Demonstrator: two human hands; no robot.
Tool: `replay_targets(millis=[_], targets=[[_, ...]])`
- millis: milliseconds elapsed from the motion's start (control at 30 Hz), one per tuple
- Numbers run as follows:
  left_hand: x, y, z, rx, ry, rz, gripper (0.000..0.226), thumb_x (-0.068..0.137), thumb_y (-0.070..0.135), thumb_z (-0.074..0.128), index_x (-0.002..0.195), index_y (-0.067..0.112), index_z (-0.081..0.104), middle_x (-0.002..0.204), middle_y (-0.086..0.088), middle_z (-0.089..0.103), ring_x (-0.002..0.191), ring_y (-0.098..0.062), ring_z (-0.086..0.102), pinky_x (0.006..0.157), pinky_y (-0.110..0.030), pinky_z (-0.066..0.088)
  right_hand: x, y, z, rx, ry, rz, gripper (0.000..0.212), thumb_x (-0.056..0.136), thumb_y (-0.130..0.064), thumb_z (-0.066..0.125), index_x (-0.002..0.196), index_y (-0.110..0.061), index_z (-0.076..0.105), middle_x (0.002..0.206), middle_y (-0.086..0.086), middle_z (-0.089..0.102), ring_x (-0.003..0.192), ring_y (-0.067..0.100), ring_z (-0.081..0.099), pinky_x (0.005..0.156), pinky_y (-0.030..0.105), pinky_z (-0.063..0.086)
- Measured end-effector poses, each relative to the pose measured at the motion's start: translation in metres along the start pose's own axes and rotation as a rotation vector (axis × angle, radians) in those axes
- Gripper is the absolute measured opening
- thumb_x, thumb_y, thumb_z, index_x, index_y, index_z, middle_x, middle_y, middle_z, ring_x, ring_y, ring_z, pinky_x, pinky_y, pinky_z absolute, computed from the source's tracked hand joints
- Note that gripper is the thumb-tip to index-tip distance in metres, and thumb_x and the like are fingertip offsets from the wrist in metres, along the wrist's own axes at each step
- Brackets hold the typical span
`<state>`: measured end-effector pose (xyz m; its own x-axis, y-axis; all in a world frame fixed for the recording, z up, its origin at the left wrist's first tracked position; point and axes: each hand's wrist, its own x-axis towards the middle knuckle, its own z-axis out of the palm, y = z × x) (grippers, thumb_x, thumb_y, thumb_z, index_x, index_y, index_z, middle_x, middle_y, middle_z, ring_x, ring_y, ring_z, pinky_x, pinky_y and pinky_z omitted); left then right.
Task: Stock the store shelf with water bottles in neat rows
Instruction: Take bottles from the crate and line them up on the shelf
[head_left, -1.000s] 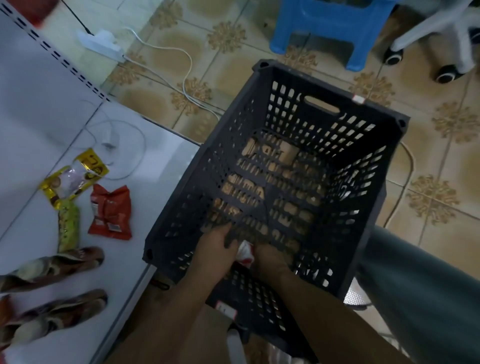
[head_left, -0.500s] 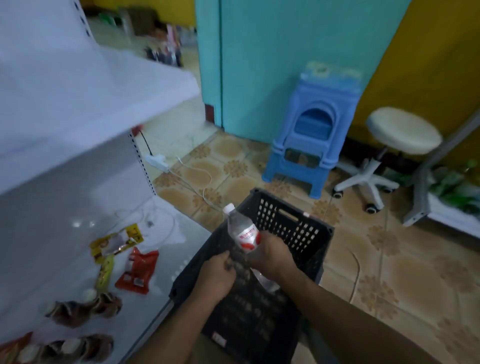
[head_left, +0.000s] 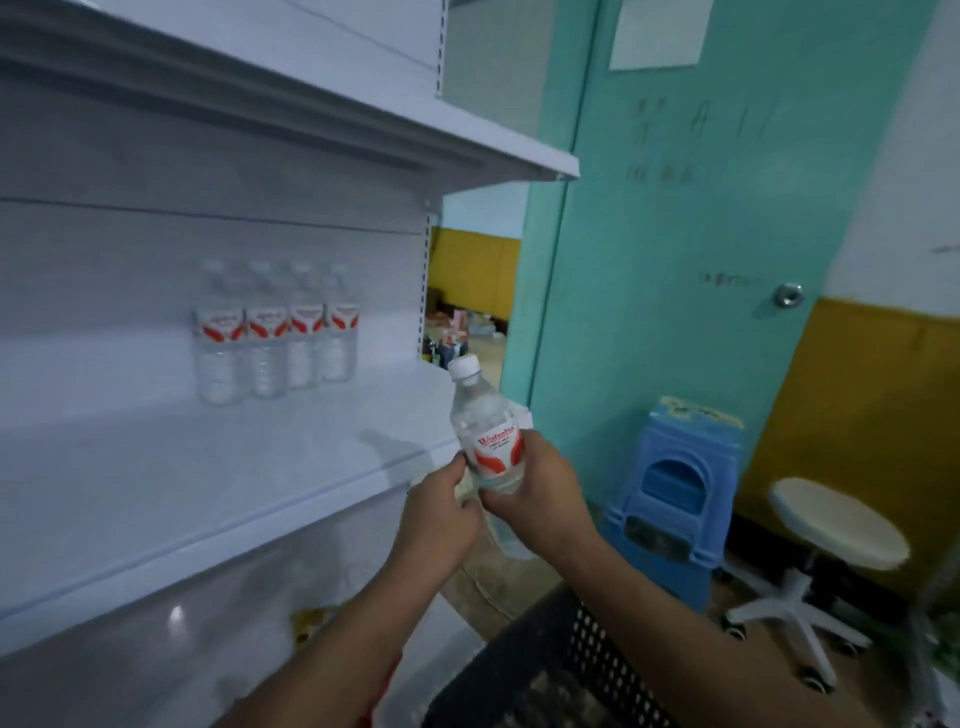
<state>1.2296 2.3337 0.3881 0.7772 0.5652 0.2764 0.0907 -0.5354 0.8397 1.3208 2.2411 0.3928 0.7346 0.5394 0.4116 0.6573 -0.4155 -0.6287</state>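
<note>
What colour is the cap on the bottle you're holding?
White, on the held bottle; the head view shows the cap clearly, above a red-and-white label.

Your left hand (head_left: 439, 519) and right hand (head_left: 537, 493) are bare, with no gloves, rings or watch showing. Both of your forearms are uncovered, with no sleeve reaching into view.

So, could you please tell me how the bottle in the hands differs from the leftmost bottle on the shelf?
The held bottle is tilted, its cap leaning left; the shelf bottle stands upright. The held bottle is off the shelf in the grip of the right hand, the left hand touching it; the shelf bottle stands in a row, untouched. Both are clear with white caps and red-and-white labels.
</note>
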Motion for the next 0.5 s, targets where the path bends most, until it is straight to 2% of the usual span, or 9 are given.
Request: replay_targets(millis=[100,167,233,400,500], targets=[[-0.014,0.009,-0.06,0.052,0.082,0.025,0.054,0.093,0.008,0.051,0.144,0.021,0.039,0.141,-0.001,0.05,0.126,-0.019,0.05,0.104,-0.028,0.039,0.0,-0.059,0.011,0.064,0.035,-0.087,0.052,0.071,-0.034,0.083,0.115,-0.02,0.058,0.11,-0.001,0.067,0.097,0.015,0.064,0.078,0.021,0.047],[-0.023,0.011,-0.1,0.088,0.142,0.049,0.056,0.092,0.007,0.051,0.144,0.021,0.038,0.141,-0.001,0.05,0.127,-0.018,0.049,0.099,-0.017,0.033,0.001,-0.098,0.023,0.089,0.034,-0.155,0.052,0.071,-0.036,0.082,0.114,-0.02,0.057,0.108,-0.001,0.065,0.096,0.015,0.063,0.079,0.026,0.05],[-0.033,0.01,-0.139,0.113,0.195,0.047,0.055,0.092,0.005,0.05,0.144,0.02,0.039,0.14,-0.002,0.051,0.126,-0.019,0.05,0.094,-0.016,0.033,0.001,-0.135,0.039,0.13,0.019,-0.208,0.051,0.073,-0.036,0.082,0.114,-0.02,0.056,0.107,-0.001,0.065,0.094,0.013,0.061,0.078,0.025,0.047],[-0.053,-0.006,-0.218,0.134,0.334,-0.064,0.051,0.095,0.007,0.05,0.144,0.019,0.039,0.142,-0.001,0.048,0.128,-0.019,0.048,0.104,-0.025,0.036,-0.004,-0.21,0.094,0.304,-0.078,-0.288,0.048,0.075,-0.031,0.083,0.111,-0.025,0.053,0.1,-0.01,0.061,0.088,0.005,0.058,0.072,0.011,0.042],[-0.068,-0.025,-0.254,0.169,0.403,-0.126,0.052,0.095,0.007,0.049,0.144,0.021,0.039,0.142,0.001,0.049,0.127,-0.018,0.049,0.104,-0.026,0.036,-0.009,-0.241,0.136,0.406,-0.166,-0.307,0.05,0.075,-0.031,0.083,0.115,-0.025,0.053,0.104,-0.01,0.063,0.091,0.004,0.06,0.08,0.015,0.049]])
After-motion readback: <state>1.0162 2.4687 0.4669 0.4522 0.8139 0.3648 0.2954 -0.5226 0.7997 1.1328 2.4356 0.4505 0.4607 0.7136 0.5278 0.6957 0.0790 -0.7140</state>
